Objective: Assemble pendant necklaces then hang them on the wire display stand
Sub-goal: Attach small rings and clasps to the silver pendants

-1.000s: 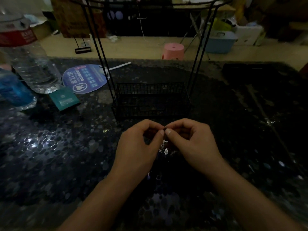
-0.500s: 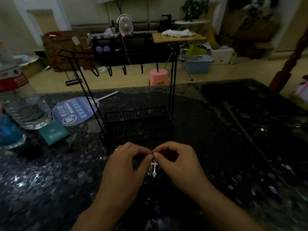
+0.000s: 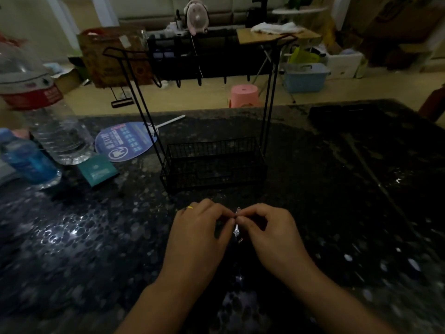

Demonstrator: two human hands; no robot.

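The fingers (image 3: pixel 231 221) of both hands are curled, tips meeting in a pinch on a small silver pendant (image 3: pixel 237 231). Behind them on the dark speckled worktop (image 3: pixel 96 237) stands the black wire display stand (image 3: pixel 214 162), its hooks bare. The left hand (image 3: pixel 201 233) and right hand (image 3: pixel 269 233) hover just above the worktop. The pendant hangs between the thumbs, its loop peeking above the fingertips. It looks light, stiff, slippery, probably best held by the loop; any chain is too dim to tell.
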